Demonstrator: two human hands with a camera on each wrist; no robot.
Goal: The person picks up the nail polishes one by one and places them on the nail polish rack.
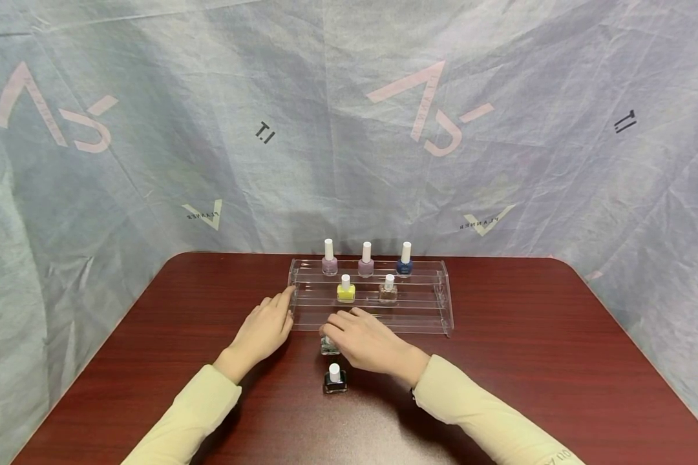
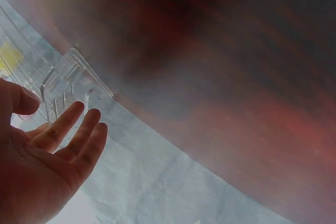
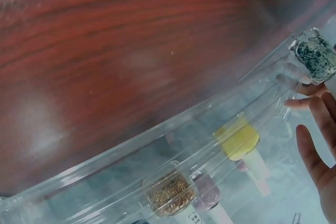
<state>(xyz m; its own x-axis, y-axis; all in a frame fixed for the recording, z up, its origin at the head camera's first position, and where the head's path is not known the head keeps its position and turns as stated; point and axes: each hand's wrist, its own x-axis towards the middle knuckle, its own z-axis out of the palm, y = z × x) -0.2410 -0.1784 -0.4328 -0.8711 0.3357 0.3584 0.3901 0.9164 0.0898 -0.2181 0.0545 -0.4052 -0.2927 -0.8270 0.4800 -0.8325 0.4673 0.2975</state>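
A clear stepped acrylic rack (image 1: pixel 419 321) stands towards the back of the table. My left hand (image 1: pixel 263 327) rests its extended fingers at the rack's left end panel (image 2: pixel 68 77). In front of the rack, my right hand (image 1: pixel 365 340) pinches a nail polish bottle with dark green glitter (image 3: pixel 315 56) near its top; the fingers hide its cap in the head view. A black nail polish bottle (image 1: pixel 335 380) with a white cap stands on the table just nearer than that hand.
Two pale purple bottles (image 1: pixel 329 265) and a dark blue bottle (image 1: pixel 404 266) stand on the rack's top tier. Below them are a yellow bottle (image 1: pixel 346 294) and a brown glitter bottle (image 1: pixel 388 292). A grey printed cloth (image 1: pixel 326 161) hangs behind the dark red table (image 1: pixel 529 349).
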